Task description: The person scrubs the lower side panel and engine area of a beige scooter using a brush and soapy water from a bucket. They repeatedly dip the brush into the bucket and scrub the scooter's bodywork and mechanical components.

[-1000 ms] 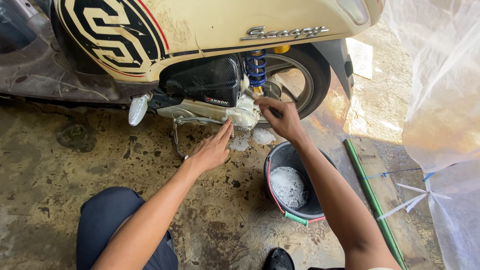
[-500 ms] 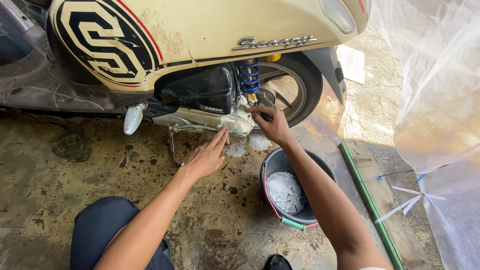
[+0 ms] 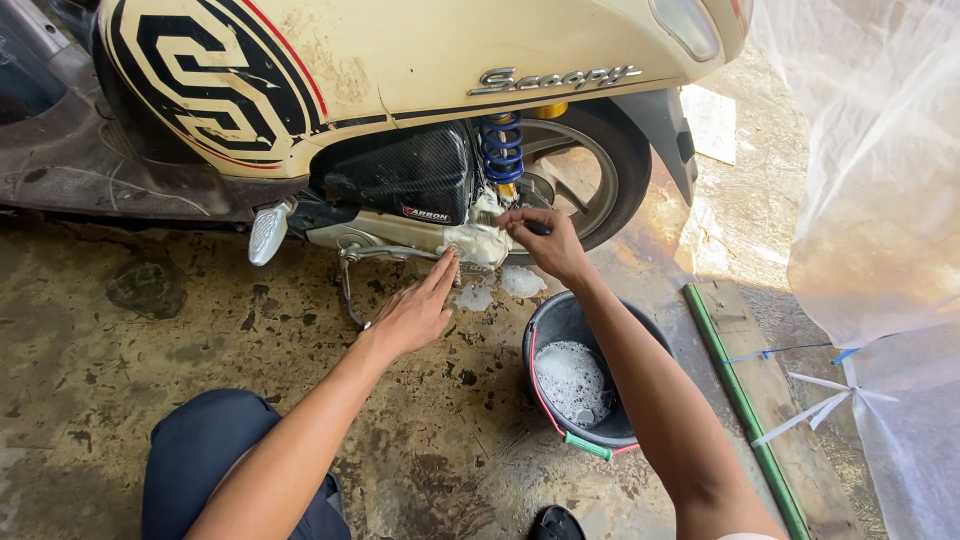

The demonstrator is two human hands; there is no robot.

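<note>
A cream scooter with black and red side graphics stands in front of me. My right hand is closed on a small dark tool, likely a brush, pressed against the foamy engine casing below the blue shock spring. My left hand rests flat with fingers together, fingertips touching the metal kickstand lever under the engine. Soap foam lies on the ground beneath.
A black bucket with soapy water and a red-green handle sits by my right forearm. The rear wheel is behind it. A green pipe runs along the wet concrete. Clear plastic sheeting hangs at the right. My knee is low left.
The view has drifted slightly, and my right hand has shifted a little along the foamy engine casing. My left hand stays by the kickstand lever.
</note>
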